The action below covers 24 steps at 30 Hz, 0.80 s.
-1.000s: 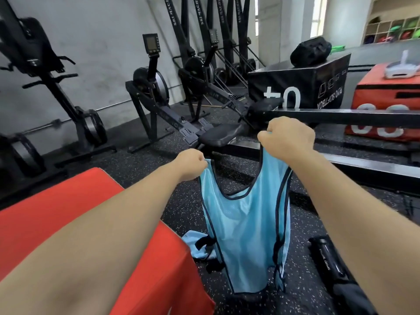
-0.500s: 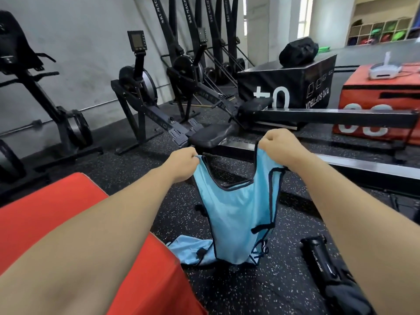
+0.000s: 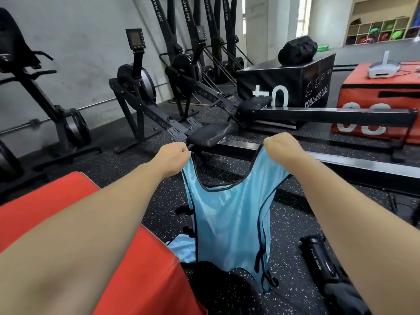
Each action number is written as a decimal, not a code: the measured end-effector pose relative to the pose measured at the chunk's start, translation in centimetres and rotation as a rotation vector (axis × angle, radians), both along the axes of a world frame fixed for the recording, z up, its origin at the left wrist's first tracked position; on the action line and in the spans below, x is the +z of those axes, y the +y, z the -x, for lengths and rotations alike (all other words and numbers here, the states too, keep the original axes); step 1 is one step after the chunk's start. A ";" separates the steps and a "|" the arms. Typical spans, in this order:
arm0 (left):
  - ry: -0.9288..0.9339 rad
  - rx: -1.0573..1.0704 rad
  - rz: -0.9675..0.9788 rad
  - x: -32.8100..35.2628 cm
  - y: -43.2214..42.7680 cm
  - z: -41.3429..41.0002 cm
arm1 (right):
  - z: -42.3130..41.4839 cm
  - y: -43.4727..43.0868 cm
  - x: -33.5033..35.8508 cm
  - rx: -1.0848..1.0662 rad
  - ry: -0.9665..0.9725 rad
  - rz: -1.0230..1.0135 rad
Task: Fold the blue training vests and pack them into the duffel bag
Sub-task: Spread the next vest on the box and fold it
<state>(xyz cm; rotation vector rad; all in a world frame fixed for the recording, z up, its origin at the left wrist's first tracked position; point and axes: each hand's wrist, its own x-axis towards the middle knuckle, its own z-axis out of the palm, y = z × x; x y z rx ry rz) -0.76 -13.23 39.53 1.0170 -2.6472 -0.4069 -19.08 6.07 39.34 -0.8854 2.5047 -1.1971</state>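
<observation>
Above the speckled black rubber floor: light blue mesh training vest with dark piping, hung full length by its two shoulder straps; hem low, touching the ground or not, cannot tell.

Left hand: grip closed on the strap on its own side, fist knuckles-up, pinching the fabric at the very top.

Right hand: grip likewise closed on the other strap, held apart from the left and roughly level with it.

Why held so: probably for dropping out creases and squaring front panel to back before a first fold.

Second light blue vest: crumpled on the floor behind the hanging one, just beside the corner of the red padded box; unfolded, waiting.

Red padded box: close at left, a likely bench for laying the vest flat.

Duffel bag: not certain which. Black soft bag on the far black plyo box; dark fabric at lower right beside a black sport bottle. Either a candidate.

Stage: early, by the look of it; nothing folded, nothing packed.
</observation>
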 end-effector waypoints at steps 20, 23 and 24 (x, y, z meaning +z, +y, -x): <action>0.071 0.016 0.234 5.8 -5.6 -2.2 | -4.0 -3.6 4.0 0.210 -0.130 0.366; 0.133 0.024 0.268 7.8 -6.1 -3.1 | -5.5 -4.1 6.2 0.259 -0.140 0.466; 0.156 0.022 0.271 8.4 -6.1 -3.2 | -6.2 -4.3 6.8 0.275 -0.131 0.470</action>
